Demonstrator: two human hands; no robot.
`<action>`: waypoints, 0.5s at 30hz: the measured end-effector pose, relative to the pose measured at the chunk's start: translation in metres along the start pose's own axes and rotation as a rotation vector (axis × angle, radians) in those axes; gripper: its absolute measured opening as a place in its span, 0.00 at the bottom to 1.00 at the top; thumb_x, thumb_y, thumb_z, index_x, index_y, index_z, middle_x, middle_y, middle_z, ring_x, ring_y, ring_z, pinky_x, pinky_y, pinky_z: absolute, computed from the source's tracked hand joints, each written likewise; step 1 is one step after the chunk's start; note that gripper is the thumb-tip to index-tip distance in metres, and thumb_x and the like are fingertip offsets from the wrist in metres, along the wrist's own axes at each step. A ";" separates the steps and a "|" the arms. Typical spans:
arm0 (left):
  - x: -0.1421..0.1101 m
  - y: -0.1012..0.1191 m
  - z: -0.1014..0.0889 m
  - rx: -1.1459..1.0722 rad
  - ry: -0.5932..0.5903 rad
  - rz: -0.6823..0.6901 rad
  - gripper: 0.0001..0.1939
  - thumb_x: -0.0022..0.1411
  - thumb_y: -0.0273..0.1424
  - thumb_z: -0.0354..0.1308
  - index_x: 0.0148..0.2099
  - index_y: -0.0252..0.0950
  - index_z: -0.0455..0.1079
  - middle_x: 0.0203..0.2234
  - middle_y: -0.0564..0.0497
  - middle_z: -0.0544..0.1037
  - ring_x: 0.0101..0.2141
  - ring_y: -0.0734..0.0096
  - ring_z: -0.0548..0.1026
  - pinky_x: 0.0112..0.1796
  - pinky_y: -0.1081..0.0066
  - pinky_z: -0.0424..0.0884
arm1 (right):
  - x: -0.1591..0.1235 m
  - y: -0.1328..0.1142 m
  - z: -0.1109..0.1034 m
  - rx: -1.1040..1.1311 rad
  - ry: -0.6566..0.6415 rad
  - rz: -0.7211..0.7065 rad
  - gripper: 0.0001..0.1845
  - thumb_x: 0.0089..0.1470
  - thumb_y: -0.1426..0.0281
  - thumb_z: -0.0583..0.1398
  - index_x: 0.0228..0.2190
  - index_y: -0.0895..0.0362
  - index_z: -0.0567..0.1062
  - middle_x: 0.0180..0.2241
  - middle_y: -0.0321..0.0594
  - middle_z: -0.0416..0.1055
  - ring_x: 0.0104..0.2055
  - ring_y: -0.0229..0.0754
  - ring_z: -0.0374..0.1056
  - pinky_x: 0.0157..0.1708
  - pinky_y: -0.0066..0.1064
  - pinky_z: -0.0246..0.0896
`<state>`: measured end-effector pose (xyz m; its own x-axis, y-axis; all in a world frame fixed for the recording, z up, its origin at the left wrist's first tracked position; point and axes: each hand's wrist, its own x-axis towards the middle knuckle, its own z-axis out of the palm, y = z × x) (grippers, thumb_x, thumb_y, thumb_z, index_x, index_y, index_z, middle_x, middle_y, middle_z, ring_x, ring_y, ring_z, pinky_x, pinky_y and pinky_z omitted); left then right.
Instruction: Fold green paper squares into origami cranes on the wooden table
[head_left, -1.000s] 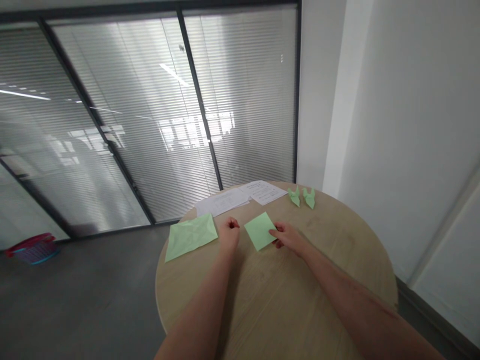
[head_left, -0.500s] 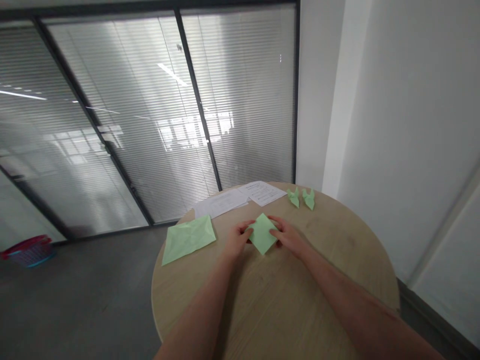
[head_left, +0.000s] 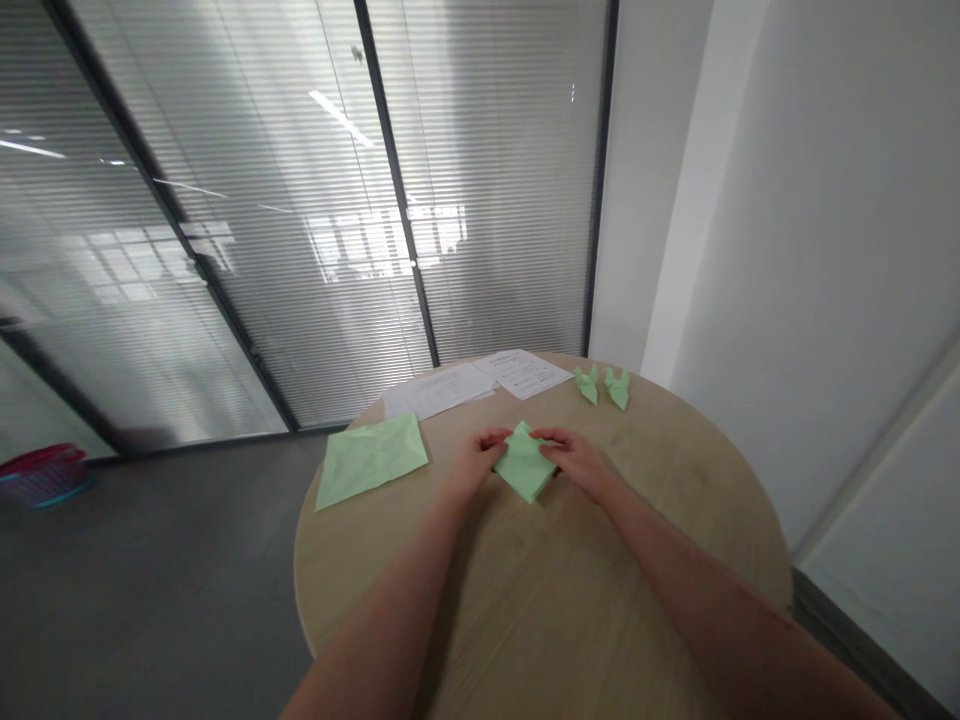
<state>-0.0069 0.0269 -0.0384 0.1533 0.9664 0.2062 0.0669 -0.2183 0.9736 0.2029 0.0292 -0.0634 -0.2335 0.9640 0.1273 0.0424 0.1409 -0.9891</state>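
On the round wooden table [head_left: 570, 610], a little beyond its middle, a small folded green paper [head_left: 526, 468] is between the two hands of the person. It is turned like a diamond, with one corner toward the person and one corner away. The left hand [head_left: 481, 462] pinches it at its left side, with the thumb on the upper face and the fingers curled close together near the far edge. The right hand [head_left: 576, 462] pinches it at the right side, and its index finger reaches over toward the far corner. Across the far part of the paper there is an uneven fold, but its layers are too small to tell exactly. To the left of the left hand, and apart from it, a larger green sheet [head_left: 373, 462] lies flat, with light creases. Behind the hands, near the far edge of the table, some white printed pages [head_left: 525, 375] overlap each other. Just to the right of these pages stand or lie two small folded green figures [head_left: 618, 390], side by side, each with two points upward. On the grey floor [head_left: 202, 580], at the far left, is a red and blue basket [head_left: 46, 478].
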 end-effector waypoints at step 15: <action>-0.005 0.001 0.005 0.008 0.029 -0.011 0.17 0.54 0.39 0.65 0.41 0.32 0.77 0.26 0.50 0.77 0.23 0.73 0.68 0.25 0.74 0.62 | -0.001 0.005 -0.002 0.025 -0.008 -0.061 0.19 0.45 0.59 0.65 0.36 0.58 0.79 0.38 0.40 0.75 0.34 0.36 0.67 0.34 0.25 0.60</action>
<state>-0.0031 0.0214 -0.0388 0.1241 0.9723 0.1980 0.0764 -0.2083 0.9751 0.2058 0.0296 -0.0688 -0.2424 0.9520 0.1871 0.0035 0.1937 -0.9811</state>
